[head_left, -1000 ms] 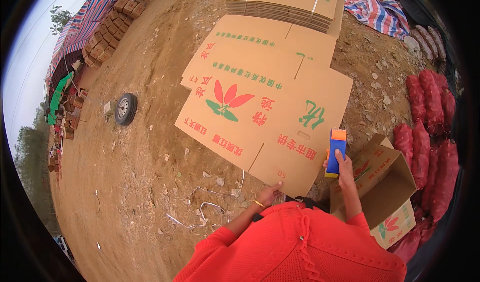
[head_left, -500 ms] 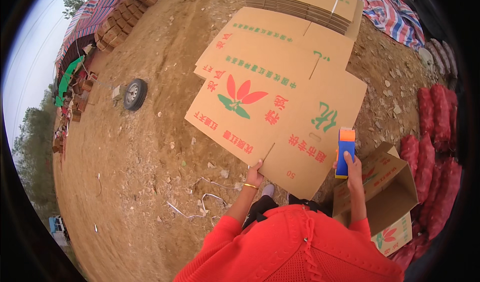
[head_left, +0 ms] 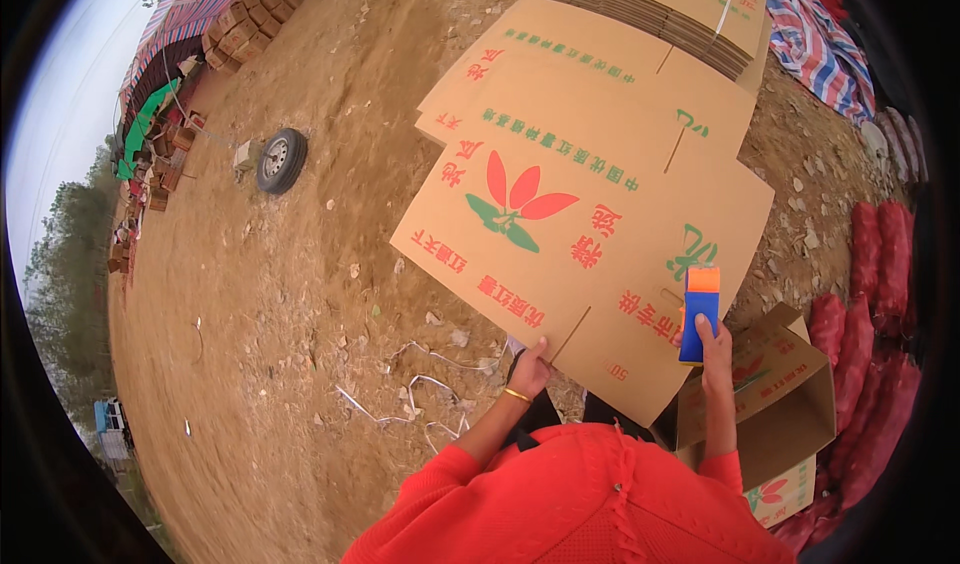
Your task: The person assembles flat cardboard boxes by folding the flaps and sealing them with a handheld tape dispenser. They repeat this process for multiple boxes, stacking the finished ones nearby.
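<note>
Flat carton [head_left: 600, 294] | left hand [head_left: 530, 369]: grip pinching its near edge | right hand [head_left: 712, 354]: grip wrapped round blue dispenser [head_left: 698, 302], carton's right side | risk: edge-only hold, carton may sag

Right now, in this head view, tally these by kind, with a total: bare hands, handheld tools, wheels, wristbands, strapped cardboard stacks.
Bare hands: 2, the left hand and the right hand
Handheld tools: 1, the blue-and-orange tool
Wheels: 1, the black-tyred wheel
Wristbands: 1, the gold-coloured band
Strapped cardboard stacks: 1, the strapped stack
Total: 6
</note>
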Demonstrator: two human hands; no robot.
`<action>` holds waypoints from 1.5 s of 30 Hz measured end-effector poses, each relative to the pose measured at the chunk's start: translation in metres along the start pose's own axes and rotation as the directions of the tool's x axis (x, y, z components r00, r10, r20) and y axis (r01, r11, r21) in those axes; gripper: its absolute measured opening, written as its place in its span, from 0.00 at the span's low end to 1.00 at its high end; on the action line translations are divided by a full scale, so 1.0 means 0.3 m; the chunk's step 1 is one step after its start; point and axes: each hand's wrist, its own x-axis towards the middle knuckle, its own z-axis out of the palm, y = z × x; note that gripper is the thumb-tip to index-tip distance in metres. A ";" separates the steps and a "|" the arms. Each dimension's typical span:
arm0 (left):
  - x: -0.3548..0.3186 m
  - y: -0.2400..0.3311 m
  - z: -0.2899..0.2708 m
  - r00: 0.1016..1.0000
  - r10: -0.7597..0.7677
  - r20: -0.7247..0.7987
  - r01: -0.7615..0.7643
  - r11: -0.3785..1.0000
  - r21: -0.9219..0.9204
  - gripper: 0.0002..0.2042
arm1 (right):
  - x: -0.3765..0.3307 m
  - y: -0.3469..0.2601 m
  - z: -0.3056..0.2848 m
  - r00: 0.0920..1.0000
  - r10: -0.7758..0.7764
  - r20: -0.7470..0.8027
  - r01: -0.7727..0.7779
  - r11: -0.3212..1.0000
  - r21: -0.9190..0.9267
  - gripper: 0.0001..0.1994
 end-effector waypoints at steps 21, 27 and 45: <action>0.162 1.024 0.022 0.611 0.763 0.211 -0.527 0.193 0.828 0.15 | 0.061 -0.045 0.633 0.961 -0.026 0.277 0.160 0.866 -0.474 0.21; 0.067 0.914 0.218 0.831 0.162 0.533 -0.531 0.519 0.670 0.19 | 0.054 -0.077 0.767 0.897 0.026 0.441 0.256 0.783 -0.567 0.24; 0.022 0.843 0.187 0.883 0.108 0.456 -0.434 0.554 0.710 0.03 | 0.069 -0.075 0.864 0.809 0.105 0.579 0.315 0.754 -0.576 0.27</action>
